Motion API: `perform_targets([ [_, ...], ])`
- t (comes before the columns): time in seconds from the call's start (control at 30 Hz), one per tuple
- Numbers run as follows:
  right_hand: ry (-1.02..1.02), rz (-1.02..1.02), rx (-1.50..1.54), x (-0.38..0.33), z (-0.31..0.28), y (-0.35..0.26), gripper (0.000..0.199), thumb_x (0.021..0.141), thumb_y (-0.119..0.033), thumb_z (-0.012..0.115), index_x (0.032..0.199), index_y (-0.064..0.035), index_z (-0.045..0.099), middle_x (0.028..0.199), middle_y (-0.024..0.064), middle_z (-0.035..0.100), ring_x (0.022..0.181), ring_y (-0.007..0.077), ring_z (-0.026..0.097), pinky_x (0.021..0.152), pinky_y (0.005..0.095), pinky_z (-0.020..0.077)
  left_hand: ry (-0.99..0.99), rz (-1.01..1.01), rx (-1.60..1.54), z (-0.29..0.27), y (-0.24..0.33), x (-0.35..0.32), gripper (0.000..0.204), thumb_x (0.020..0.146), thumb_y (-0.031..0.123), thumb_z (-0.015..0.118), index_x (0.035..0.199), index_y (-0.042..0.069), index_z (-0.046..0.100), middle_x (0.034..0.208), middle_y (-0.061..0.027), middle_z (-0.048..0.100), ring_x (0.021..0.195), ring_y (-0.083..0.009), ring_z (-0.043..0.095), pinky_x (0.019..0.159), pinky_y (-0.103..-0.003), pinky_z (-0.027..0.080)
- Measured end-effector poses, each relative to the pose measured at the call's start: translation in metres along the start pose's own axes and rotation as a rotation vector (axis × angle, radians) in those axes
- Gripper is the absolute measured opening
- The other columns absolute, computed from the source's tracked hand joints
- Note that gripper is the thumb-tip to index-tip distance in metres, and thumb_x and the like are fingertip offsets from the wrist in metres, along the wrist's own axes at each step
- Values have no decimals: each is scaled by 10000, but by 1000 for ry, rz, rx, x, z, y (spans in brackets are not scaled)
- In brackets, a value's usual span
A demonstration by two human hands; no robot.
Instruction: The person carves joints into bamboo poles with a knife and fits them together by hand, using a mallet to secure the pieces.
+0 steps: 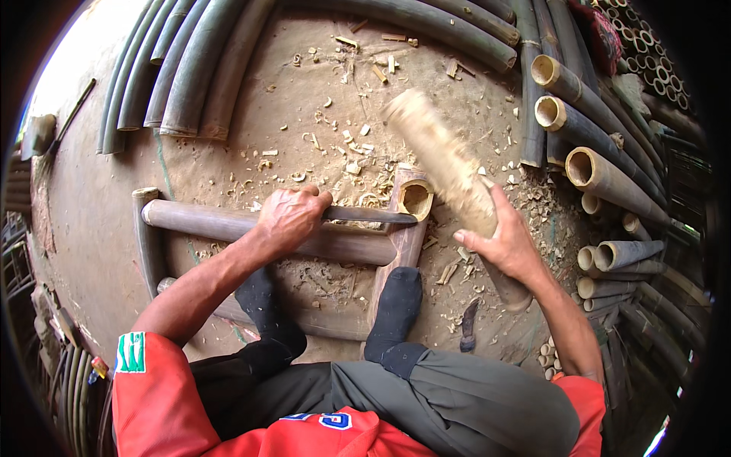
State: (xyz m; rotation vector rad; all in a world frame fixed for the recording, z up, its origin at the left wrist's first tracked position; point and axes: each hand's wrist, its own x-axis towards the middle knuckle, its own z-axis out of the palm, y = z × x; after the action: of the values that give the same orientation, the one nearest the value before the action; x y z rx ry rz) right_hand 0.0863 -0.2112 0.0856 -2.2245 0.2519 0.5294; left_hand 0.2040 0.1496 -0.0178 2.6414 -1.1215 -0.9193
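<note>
My left hand (293,217) is closed round the handle end of a knife (371,215). Its dark blade points right, its tip at the rim of a hollow bamboo end (416,199). In my right hand (506,240) is a thick, pale wooden club (435,152), raised and slanting up to the left, smeared by motion. The club's upper part hangs above the bamboo end, apart from the blade. A thick bamboo pole (335,241) lies under my left hand and meets a crosspiece (407,247) on the right. My feet in dark socks (400,305) rest beside these poles.
Long dark bamboo poles (205,68) lie at the far left, with more (434,30) across the back. Cut bamboo tubes (594,167) are stacked at the right. Pale chips and shavings (354,164) litter the brown ground. A dark curved object (469,324) lies near my right foot.
</note>
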Motion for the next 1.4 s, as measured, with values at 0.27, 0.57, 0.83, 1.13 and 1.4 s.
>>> perform_targets([
  [0.27, -228, -671, -881, 19, -13, 48, 885, 721, -441, 923, 1381, -29, 502, 1042, 120, 620, 953, 264, 658, 841, 390, 579, -60, 48, 57, -8, -1, 14, 142, 955, 121, 576, 1013, 30, 667, 975, -200, 740, 863, -391, 755, 725, -508, 604],
  [0.57, -246, -713, -920, 38, -8, 47, 813, 712, -437, 950, 1304, -39, 560, 1043, 114, 662, 937, 266, 679, 811, 413, 596, 58, 65, 84, 12, -11, 20, 112, 932, 89, 576, 1003, 37, 645, 935, -182, 724, 813, -381, 752, 703, -503, 609],
  [0.83, -208, -717, -924, 44, 1, 43, 845, 708, -413, 950, 1334, -13, 547, 1122, 143, 669, 989, 258, 674, 838, 422, 590, 81, 77, 113, 14, -14, 24, 122, 933, 83, 565, 1022, 39, 636, 937, -175, 713, 807, -391, 750, 698, -497, 610],
  [1.13, -132, -772, -932, 43, 2, 35, 817, 709, -413, 943, 1313, -18, 560, 1042, 105, 669, 954, 233, 686, 767, 413, 590, -78, 37, 134, 7, -12, 30, 189, 1010, 114, 548, 1164, 22, 609, 1081, -202, 703, 938, -392, 761, 773, -491, 631],
  [1.4, -161, -900, -671, 42, 13, 46, 688, 745, -315, 920, 1277, -40, 583, 1065, 106, 665, 947, 251, 677, 828, 437, 598, -37, 65, 169, 8, -12, 41, 171, 1017, 122, 550, 1158, 35, 591, 1056, -184, 703, 946, -366, 761, 774, -473, 626],
])
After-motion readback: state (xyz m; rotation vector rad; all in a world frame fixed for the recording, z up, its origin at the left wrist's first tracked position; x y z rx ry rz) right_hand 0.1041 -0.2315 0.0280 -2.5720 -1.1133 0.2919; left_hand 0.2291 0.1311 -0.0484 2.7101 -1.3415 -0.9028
